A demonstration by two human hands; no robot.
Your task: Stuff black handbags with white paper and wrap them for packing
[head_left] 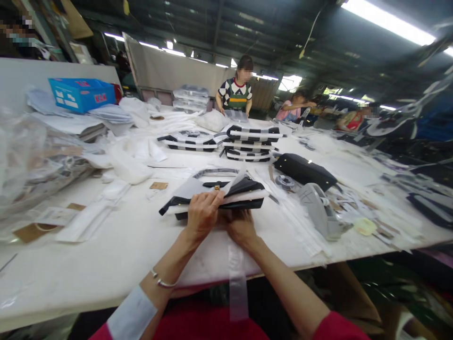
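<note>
A black and white bag [244, 204] lies on the white table in front of me, with white sheet material on it and a small gold-coloured clasp near its middle. My left hand [203, 215] grips the bag's near edge, thumb and fingers closed round it just below the clasp. Under the same edge, a little to the right, my right hand [242, 226] reaches in; its fingers are hidden beneath the bag. A clear plastic strip [238, 283] hangs from below my right hand over the table's front edge.
Checkered bags [251, 144] are stacked behind, beside a black bag [305, 171]. A grey tape dispenser [318, 212] stands right. Plastic wrapping and a blue box [83, 94] lie left. Across the table [106, 274] stands a person [235, 92].
</note>
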